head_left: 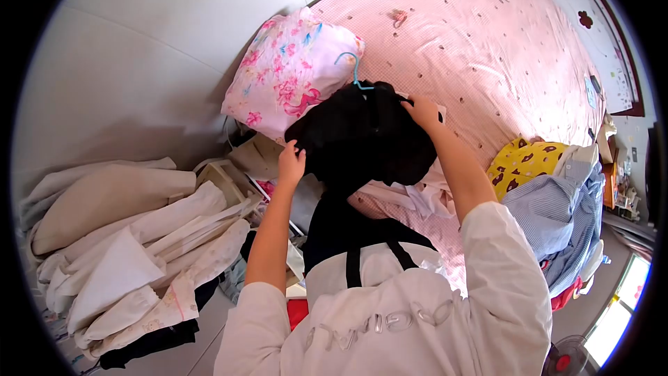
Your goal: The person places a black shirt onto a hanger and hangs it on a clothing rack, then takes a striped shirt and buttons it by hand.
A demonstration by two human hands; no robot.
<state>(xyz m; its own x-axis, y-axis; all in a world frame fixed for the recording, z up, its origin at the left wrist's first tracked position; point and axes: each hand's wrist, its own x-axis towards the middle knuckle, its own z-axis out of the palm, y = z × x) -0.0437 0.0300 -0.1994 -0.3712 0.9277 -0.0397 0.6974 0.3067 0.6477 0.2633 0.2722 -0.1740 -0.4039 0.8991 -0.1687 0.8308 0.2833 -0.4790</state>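
Black garment spans left hand to right hand.

Pink bed beyond the right fingers.
From afar I see a floral pillow just beyond the left fingers, pale garments well to their left, and, well right of the right fingers, yellow fabric beside blue striped cloth.

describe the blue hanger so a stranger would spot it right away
Find the broad pink bed, then the flowered pillow at its edge. Beside that pillow, the left hand and right hand hold a black garment. The blue hanger is at the garment's top, set apart from garment and pillow by its thin, curved hook.
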